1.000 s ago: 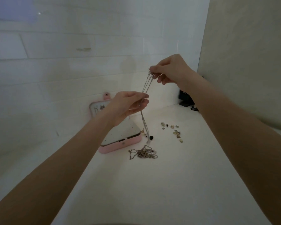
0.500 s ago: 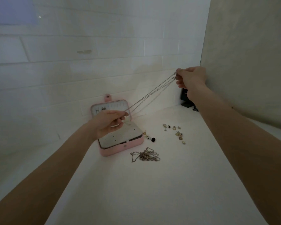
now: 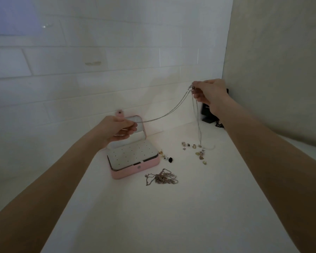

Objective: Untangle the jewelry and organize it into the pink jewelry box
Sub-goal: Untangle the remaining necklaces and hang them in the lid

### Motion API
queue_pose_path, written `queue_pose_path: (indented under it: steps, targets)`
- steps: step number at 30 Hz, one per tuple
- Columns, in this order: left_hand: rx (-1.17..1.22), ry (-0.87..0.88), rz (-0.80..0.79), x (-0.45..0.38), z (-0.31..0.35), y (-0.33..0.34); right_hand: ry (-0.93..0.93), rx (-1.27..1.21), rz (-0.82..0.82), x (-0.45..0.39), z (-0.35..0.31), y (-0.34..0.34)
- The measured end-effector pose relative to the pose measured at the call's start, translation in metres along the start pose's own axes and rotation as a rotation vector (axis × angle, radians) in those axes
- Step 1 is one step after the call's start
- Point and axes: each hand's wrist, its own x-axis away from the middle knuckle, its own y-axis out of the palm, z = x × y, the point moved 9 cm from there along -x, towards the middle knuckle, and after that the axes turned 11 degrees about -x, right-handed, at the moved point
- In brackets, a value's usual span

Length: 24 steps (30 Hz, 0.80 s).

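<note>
A thin silver necklace chain (image 3: 169, 112) stretches between my two hands above the white counter. My left hand (image 3: 119, 129) pinches one end over the open pink jewelry box (image 3: 135, 168), whose lid stands up behind my fingers. My right hand (image 3: 209, 94) holds the chain's other end up high at the right; two more strands (image 3: 198, 123) hang from it down to the counter. A tangled heap of chains (image 3: 162, 178) lies in front of the box.
Small earrings and charms (image 3: 199, 152) are scattered to the right of the box, with a few more, one black, (image 3: 167, 157) beside its right edge. A black object (image 3: 208, 114) sits in the far corner behind my right wrist. Tiled wall behind, plain wall at right.
My hands have drawn further apart. The chain, pulled taut before, now sags between them, and part of it now hangs straight down from my right hand.
</note>
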Motion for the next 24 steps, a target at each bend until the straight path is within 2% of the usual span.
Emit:
queue_pose_path:
  steps: [4, 6, 11, 14, 17, 19, 21, 24]
  targets:
    - [0.004, -0.011, 0.037, -0.001, -0.006, 0.001, -0.023, 0.041, -0.010, 0.000, -0.010, 0.004]
    - [0.083, -0.016, 0.096, -0.003, -0.009, -0.006, -0.010, 0.089, -0.023, 0.001, -0.009, 0.006]
    - [0.410, -0.040, 0.255, -0.008, -0.010, -0.025, 0.151, 0.288, -0.267, 0.015, 0.016, 0.017]
    - [0.704, -0.029, 0.226, -0.010, -0.009, -0.023, 0.235, 0.379, -0.442, 0.026, 0.040, 0.022]
    - [1.004, -0.007, 0.155, -0.010, -0.001, -0.017, 0.295, 0.413, -0.525, 0.031, 0.058, 0.020]
    - [1.121, 0.020, 0.123, -0.010, 0.009, -0.013, 0.313, 0.428, -0.560, 0.033, 0.065, 0.020]
    - [1.043, 0.035, 0.087, -0.010, 0.022, -0.006, 0.317, 0.433, -0.576, 0.034, 0.070, 0.020]
    - [0.606, 0.018, 0.039, -0.009, 0.034, 0.011, 0.307, 0.360, -0.586, 0.034, 0.071, 0.024]
